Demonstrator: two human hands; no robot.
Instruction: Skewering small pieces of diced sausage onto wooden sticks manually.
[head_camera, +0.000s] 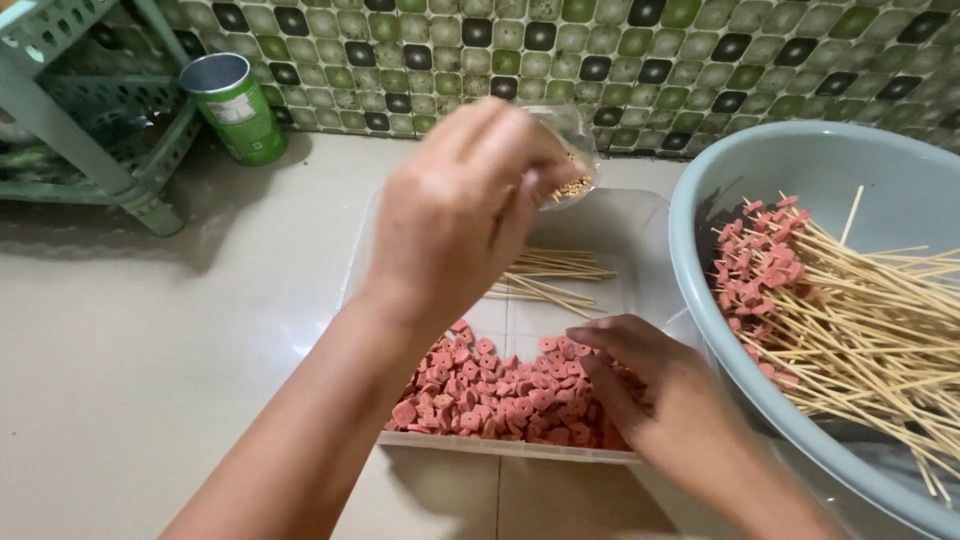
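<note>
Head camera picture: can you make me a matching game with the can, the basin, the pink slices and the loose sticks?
Things:
1. can
2. basin
3. pink slices
4. loose sticks

Descriptions:
A. heaped at the near end of the clear tray
B. green, open top, by the tiled wall
C. lying at the far end of the tray
D. grey-blue, holds loaded skewers

Pairs: 1-B, 2-D, 3-A, 4-C

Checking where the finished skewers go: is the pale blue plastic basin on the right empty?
No, the pale blue plastic basin holds a heap of thin bamboo skewers threaded with pink sausage slices.
</note>
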